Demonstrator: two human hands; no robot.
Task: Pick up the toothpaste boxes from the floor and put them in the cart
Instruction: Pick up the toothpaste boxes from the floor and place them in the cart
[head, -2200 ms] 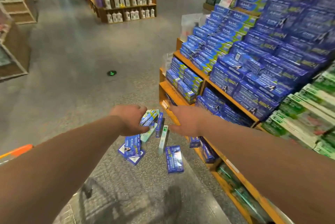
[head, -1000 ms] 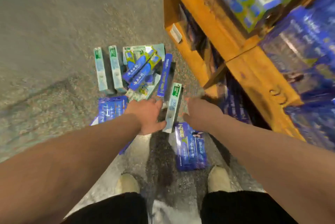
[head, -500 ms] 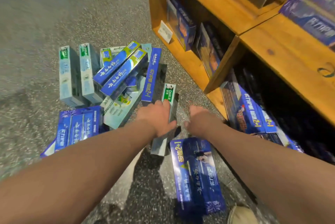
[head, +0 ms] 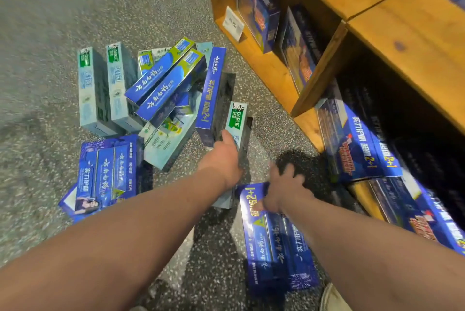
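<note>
Head view, looking down at a speckled floor (head: 50,8) beside a wooden shelf (head: 271,71).

- Toothpaste boxes lie loose on the floor. The main heap (head: 161,89) sits left of centre, its boxes leaning across one another. A second blue pack (head: 108,174) lies flat nearer the left arm.
- Left hand (head: 221,159) wraps a slim green box (head: 237,121), thumb along its near face. Gripped about midway, probably so the long box stays level when lifted.
- Right hand (head: 284,189) pinches the top edge of a wide blue pack (head: 276,247), thumb on the printed face and fingers over the far edge. An edge grip suits a flat box with no gap beneath it.
- Neither box has reached the cart, which is out of view.

Room to move: the shelf's corner post and lower ledge stand close on the right, with stocked packs leaning there, so the right hand has little sideways space. Left and toward the body the floor is open; lifting up and back looks the easiest way out. A shoe (head: 332,298) sits just beside the wide pack's near end.
</note>
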